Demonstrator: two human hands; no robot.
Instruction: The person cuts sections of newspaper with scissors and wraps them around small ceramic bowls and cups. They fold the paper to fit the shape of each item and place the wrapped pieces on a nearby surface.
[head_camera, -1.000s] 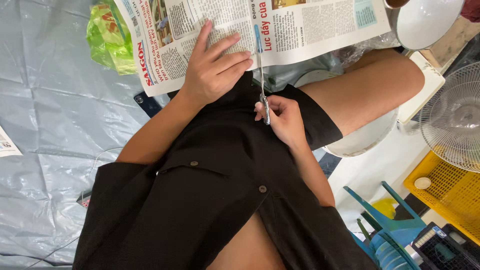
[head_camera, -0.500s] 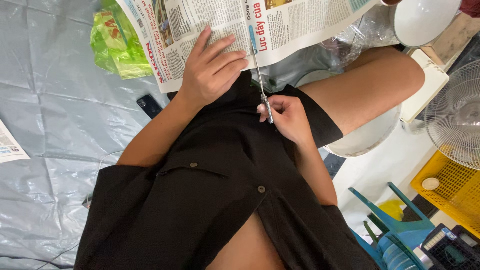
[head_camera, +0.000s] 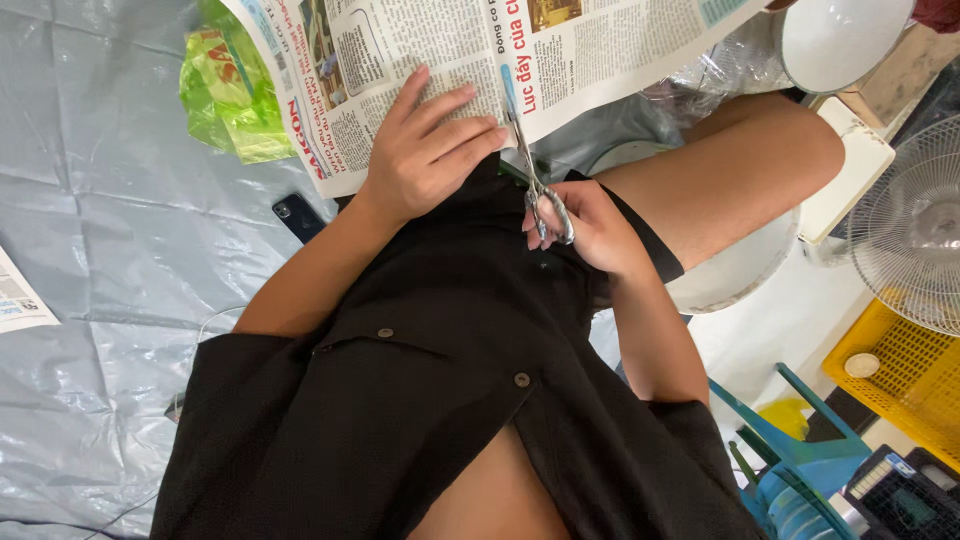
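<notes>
A spread newspaper (head_camera: 440, 50) lies across my lap and the grey plastic sheet (head_camera: 90, 230). My left hand (head_camera: 425, 150) rests flat on its near edge, fingers apart, pressing the paper down. My right hand (head_camera: 590, 225) grips metal scissors (head_camera: 535, 175) by the loops, blades pointing up into the newspaper's edge just right of my left fingers. The blades run along a fold between two pages. I wear a black buttoned shirt (head_camera: 430, 400).
A green plastic bag (head_camera: 225, 95) and a dark phone (head_camera: 298, 217) lie on the sheet at left. A white fan (head_camera: 915, 235), yellow crate (head_camera: 900, 375), white bowl (head_camera: 835, 40) and teal plastic stool (head_camera: 790, 470) stand at right.
The view has shifted slightly; both hands and the scissors stay in place at the newspaper's edge, the blades reaching a little further into the paper.
</notes>
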